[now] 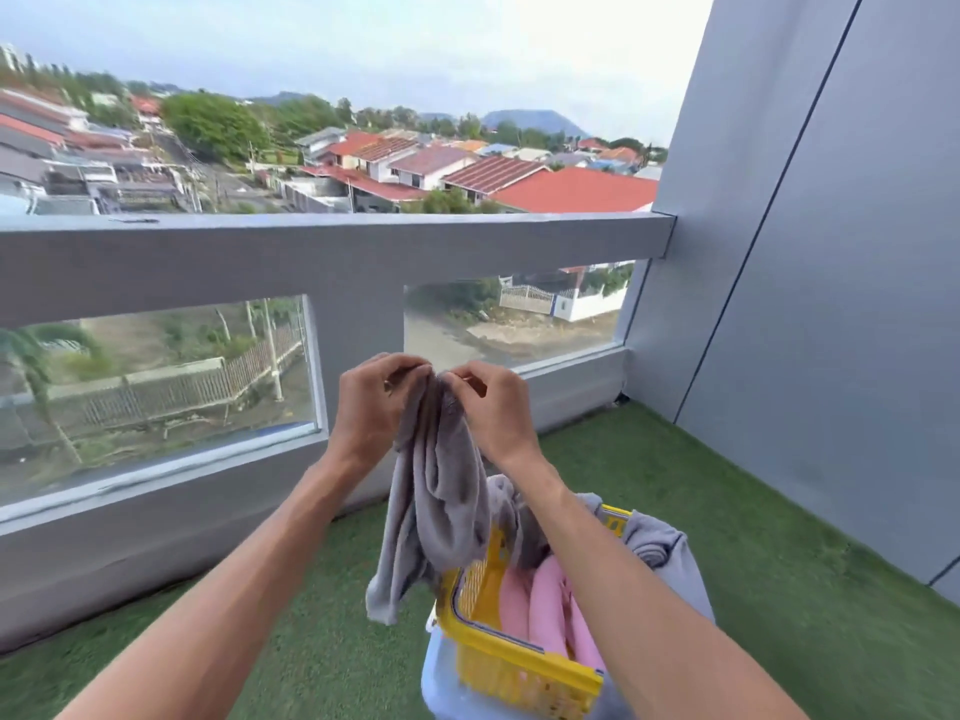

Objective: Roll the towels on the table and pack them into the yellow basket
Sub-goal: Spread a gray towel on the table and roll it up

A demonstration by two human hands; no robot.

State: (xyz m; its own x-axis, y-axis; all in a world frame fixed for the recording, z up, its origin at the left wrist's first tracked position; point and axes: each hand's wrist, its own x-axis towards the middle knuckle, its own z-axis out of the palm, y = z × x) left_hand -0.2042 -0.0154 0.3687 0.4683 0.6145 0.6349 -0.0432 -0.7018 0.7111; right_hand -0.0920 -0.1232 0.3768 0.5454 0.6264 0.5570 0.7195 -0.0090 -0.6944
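Fingers [410, 367] of both hands pinching grey towel [441, 511] above yellow basket [519, 667]

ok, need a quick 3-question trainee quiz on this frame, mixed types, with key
1. True or false: the grey towel hangs unrolled, held up above the yellow basket.
2. Multiple choice: what colour are the towels already lying inside the basket? A) pink B) green C) black
3. Fill in: the left hand and right hand both pinch the towel at its ____ edge.

Key
1. True.
2. A: the pink towels lie inside; another grey cloth drapes over the far rim.
3. top
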